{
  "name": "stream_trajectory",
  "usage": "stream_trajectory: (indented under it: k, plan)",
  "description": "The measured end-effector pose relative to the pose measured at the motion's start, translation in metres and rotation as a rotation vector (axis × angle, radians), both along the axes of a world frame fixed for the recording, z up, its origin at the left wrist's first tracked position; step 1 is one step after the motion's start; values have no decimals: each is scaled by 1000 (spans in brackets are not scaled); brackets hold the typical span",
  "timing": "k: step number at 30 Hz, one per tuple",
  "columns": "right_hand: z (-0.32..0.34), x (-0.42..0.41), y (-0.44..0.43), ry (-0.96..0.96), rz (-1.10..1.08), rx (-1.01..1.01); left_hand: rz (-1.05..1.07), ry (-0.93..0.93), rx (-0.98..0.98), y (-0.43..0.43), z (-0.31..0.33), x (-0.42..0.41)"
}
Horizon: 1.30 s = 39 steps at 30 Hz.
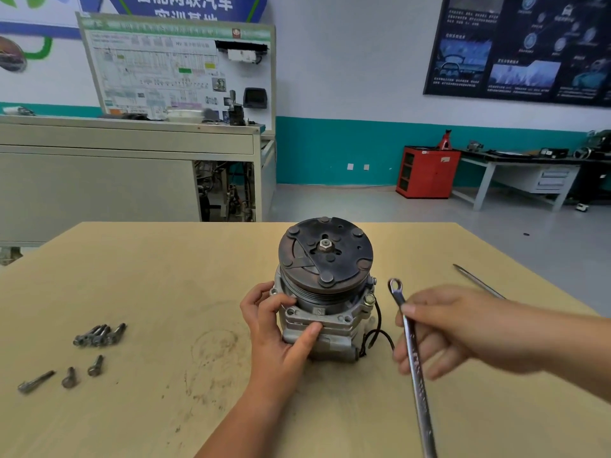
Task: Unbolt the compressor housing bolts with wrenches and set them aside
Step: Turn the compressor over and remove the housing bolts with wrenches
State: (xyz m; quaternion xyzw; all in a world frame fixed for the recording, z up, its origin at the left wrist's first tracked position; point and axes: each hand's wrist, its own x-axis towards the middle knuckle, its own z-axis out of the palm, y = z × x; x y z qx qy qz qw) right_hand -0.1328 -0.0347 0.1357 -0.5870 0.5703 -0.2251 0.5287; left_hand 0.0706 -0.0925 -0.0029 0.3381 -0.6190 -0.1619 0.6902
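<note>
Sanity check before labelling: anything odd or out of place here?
Nothing damaged or spilled. Only grimy ring-shaped smudges mark the tan wooden table left of the grey metal compressor; removed steel bolts lie loosely scattered.

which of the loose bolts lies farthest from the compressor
The long bolt at the far left; the two short bolts and the bolt cluster lie nearer the compressor.

Left hand (281,325) on the compressor (327,259), right hand (449,332) holding a wrench (417,385) beside it.
My left hand grips the compressor's left flank, fingers curled round its far side, thumb laid flat across its near face, and my forearm rises to it from below. My right hand hangs just right of the compressor, apart from it, fingers curled round the wrench shaft, ring end up near the compressor's top. That forearm comes in from the right.
</note>
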Motion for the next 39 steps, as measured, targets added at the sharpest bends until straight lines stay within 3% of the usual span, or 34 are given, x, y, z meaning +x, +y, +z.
stream_trajectory:
  k: [11,13,15,19,21,24,29,32,39]
  plan:
    - [-2,24,1,-154,12,81,15,-16,-22,0,0,0]
    - [5,21,-3,-5,97,105,18,-19,-11,0,-1,1]
    - [21,11,-15,287,218,75,15,-16,5,0,0,1]
    - [54,-3,-45,933,388,-315,18,-10,-11,-1,1,0]
    - [59,-6,-55,984,470,-446,19,-13,-14,-1,1,0]
    - [62,-18,-53,866,451,-309,8,-11,-14,-2,0,1]
    - [34,-23,-18,144,318,46,4,-12,-5,-2,-1,1]
    - [12,-1,1,-160,218,151,3,-8,-5,-1,0,0]
    - [-4,26,0,-209,85,135,0,-12,26,1,2,2]
